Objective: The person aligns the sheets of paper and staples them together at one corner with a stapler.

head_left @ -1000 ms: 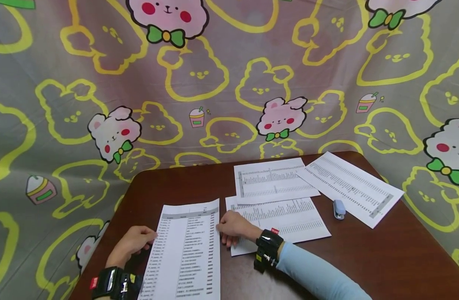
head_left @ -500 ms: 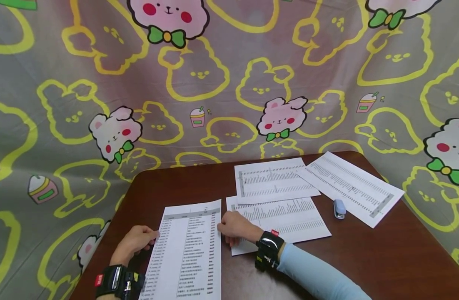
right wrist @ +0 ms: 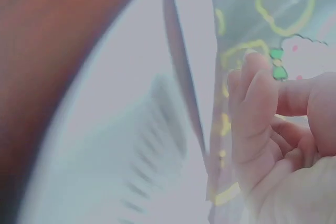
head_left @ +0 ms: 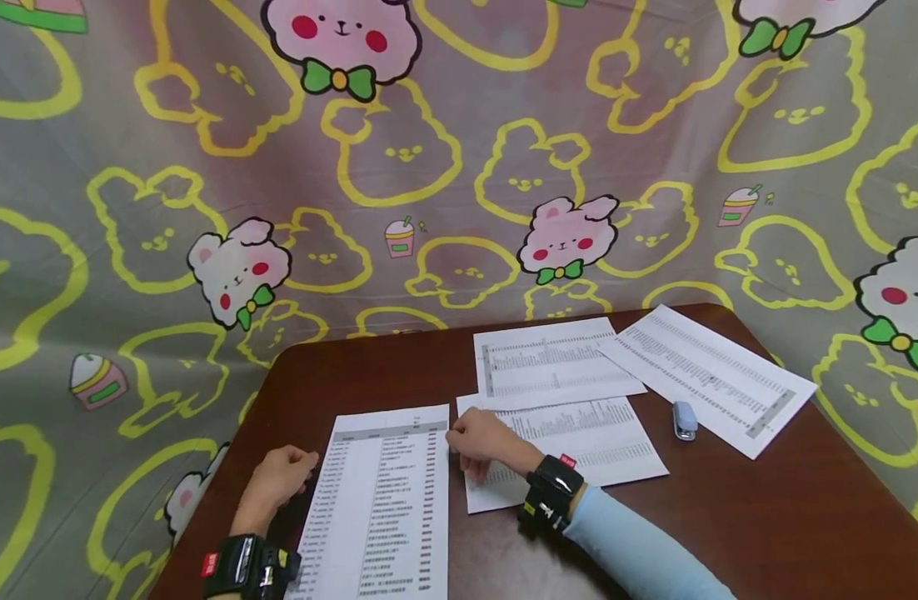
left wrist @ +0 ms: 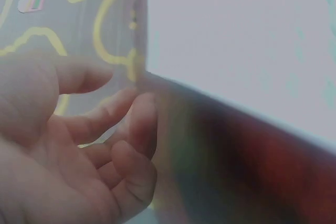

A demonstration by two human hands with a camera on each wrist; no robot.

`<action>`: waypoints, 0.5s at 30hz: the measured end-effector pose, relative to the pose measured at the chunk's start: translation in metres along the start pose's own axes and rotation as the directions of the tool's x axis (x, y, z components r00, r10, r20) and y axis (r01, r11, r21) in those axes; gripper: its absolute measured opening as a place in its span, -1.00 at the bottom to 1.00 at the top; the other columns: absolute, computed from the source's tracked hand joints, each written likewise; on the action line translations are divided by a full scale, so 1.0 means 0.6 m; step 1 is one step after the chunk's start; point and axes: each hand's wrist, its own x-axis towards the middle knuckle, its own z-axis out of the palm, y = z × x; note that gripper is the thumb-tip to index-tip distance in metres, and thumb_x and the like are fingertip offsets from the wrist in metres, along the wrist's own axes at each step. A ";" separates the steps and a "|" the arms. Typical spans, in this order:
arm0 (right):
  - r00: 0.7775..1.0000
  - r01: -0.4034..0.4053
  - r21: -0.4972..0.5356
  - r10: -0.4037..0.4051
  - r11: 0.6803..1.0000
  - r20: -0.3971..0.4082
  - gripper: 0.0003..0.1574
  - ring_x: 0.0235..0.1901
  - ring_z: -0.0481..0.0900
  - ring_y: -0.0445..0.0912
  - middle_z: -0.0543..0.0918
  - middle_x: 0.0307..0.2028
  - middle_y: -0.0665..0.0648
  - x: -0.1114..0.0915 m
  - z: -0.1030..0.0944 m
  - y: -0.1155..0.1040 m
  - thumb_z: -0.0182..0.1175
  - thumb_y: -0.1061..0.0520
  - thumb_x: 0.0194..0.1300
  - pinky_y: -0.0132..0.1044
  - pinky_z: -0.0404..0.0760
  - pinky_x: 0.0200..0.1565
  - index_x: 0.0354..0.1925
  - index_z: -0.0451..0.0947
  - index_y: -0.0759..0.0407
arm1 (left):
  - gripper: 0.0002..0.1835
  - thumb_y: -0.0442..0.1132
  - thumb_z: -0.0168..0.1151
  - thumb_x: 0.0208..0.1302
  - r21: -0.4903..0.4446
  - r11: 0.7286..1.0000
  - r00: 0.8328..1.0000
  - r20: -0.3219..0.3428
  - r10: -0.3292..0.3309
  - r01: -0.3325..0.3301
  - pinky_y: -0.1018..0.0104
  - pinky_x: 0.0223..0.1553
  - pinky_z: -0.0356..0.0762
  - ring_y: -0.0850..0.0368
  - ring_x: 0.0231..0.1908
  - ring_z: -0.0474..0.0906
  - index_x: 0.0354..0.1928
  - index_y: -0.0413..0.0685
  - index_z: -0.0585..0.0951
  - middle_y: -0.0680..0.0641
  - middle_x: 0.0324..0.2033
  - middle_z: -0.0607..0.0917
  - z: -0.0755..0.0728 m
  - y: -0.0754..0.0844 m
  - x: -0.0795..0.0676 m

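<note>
A printed sheet stands before me, its long side running toward me. To its left is my left hand, fingers loosely curled, fingertips a little short of the left edge. In the left wrist view, a gap shows between thumb and fingers, with nothing held. My right hand is at the sheet's right edge, fingers bent and the tips right by the edge. The right wrist view shows those bent fingers beside the paper, with none of it between them.
Under and beyond my right hand lies a printed sheet, partly covered by another sheet. A third sheet lies slanted at the back right, with a small blue stapler by its near edge. A patterned curtain hangs behind the brown table.
My left fingers have come off the sheet's left edge and shifted slightly up. My right hand has eased off the right edge. The view has shifted slightly.
</note>
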 end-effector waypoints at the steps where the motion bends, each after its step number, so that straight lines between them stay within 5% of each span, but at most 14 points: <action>1: 1.000 0.002 0.010 -0.002 1.000 -0.002 -0.60 -0.82 0.54 -0.07 0.59 -0.75 0.12 0.000 -0.006 -0.002 -0.02 0.07 0.32 -0.20 0.53 -0.71 -0.48 0.57 0.32 | -0.52 0.06 -0.01 0.34 0.001 1.000 1.000 -0.019 0.010 -0.010 0.25 -0.47 0.35 0.00 -0.35 0.48 -0.04 -0.27 0.46 -0.20 -0.28 0.58 -0.002 0.005 -0.003; 8: 1.000 -0.002 0.131 0.003 0.991 -0.010 -0.60 -0.78 0.55 -0.04 0.64 -0.61 0.27 -0.001 -0.055 -0.002 -0.02 0.05 0.34 -0.13 0.54 -0.68 -0.27 0.55 0.40 | -0.50 0.09 -0.08 0.36 -0.061 0.994 0.992 -0.085 0.089 -0.095 0.28 -0.43 0.41 -0.05 -0.29 0.51 0.02 -0.23 0.44 -0.21 -0.23 0.56 -0.003 0.072 -0.010; 15: 0.993 -0.044 0.188 0.064 0.981 -0.101 -0.55 -0.75 0.56 -0.02 0.64 -0.59 0.22 -0.022 -0.100 0.015 0.00 -0.02 0.33 -0.16 0.55 -0.67 -0.22 0.56 0.37 | -0.55 0.07 -0.03 0.35 -0.093 0.982 0.984 -0.079 0.157 -0.164 0.20 -0.43 0.51 0.00 -0.35 0.55 -0.05 -0.20 0.49 -0.19 -0.26 0.62 0.029 0.146 -0.014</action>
